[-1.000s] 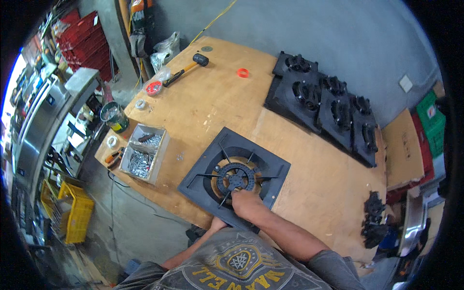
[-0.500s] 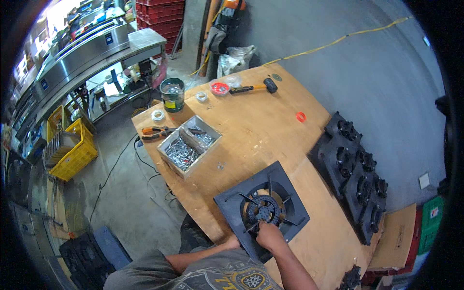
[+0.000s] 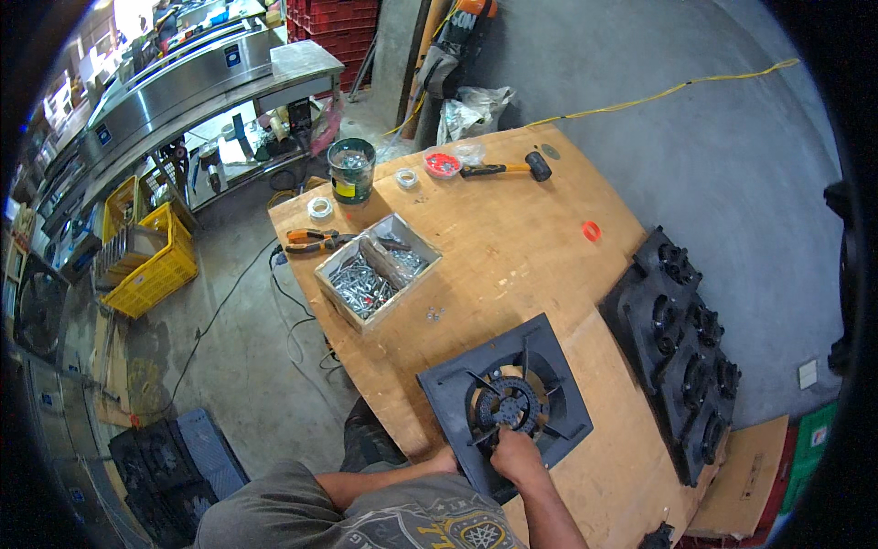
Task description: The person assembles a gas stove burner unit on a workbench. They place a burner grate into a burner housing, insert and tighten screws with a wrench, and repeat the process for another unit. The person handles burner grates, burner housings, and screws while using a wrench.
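A square dark gas burner plate (image 3: 448, 373) lies on the near part of the wooden table, with a round burner head (image 3: 508, 404) and pan-support arms at its centre. My right hand (image 3: 519, 459) is closed at the near side of the burner head, knuckles up. What its fingers hold is hidden beneath it. My left hand (image 3: 445, 460) is at the plate's near left edge, against it, its fingers out of sight. Beyond the plate, a divided wooden box (image 3: 364, 320) holds many screws or bolts. A few small metal pieces (image 3: 434, 314) lie beside it.
Pliers (image 3: 314, 241), a dark bucket (image 3: 351, 174), tape rolls (image 3: 319, 208), a red-topped tub (image 3: 443, 165), a mallet (image 3: 512, 169) and a red ring (image 3: 591, 231) are on the table (image 3: 512, 265). More black burner plates (image 3: 631, 316) line its right edge. Yellow crates (image 3: 155, 265) stand on the floor.
The whole view has shifted slightly, so the table and its things appear further right and a little lower. Both hands stay at about the same places on the burner plate.
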